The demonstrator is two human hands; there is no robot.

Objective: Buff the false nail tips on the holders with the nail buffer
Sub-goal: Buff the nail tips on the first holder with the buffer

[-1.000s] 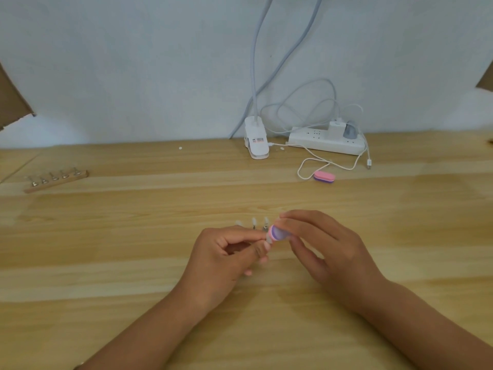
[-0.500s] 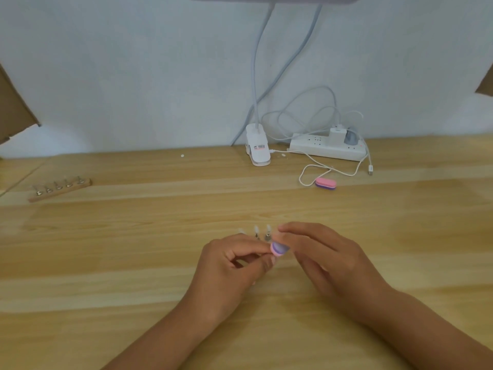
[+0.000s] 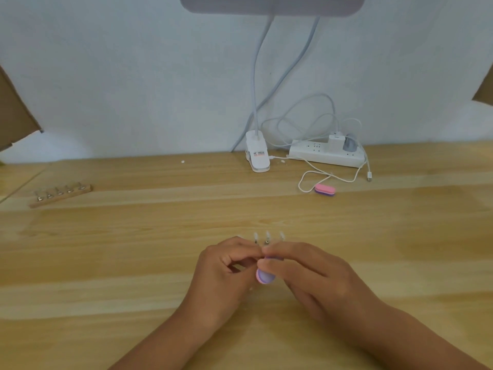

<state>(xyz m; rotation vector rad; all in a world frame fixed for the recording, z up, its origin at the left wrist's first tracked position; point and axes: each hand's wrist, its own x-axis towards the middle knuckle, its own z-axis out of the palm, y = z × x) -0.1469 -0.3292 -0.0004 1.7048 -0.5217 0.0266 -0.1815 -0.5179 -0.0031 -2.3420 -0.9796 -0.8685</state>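
Light wood counter [image 3: 133, 249], pretty plain. Far left sits a wooden rack of nail tip holders [image 3: 60, 196]. Along the back there's a white clip-on lamp base [image 3: 257, 157], a power strip [image 3: 314, 154], and a loose white cable [image 3: 306, 174] looping right by a pink-and-purple nail buffer [image 3: 324, 189].

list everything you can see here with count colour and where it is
table: one, light wood, under everything
nail buffer: one, purple and pink, in the right hand
spare buffer: one, pink over purple, on the table by the cable
false nail tips: three visible, pale, upright just beyond the nail buffer
wooden strip: one, brown, far left, five holders on it
clip lamp: one, white, back edge of table
power strip: one, white, right of the lamp
cable: one, white, looped before the power strip
cardboard: two pieces, brown, left and right edges
left hand: one, fingers curled beside the buffer, hold hidden
right hand: one, grips the nail buffer
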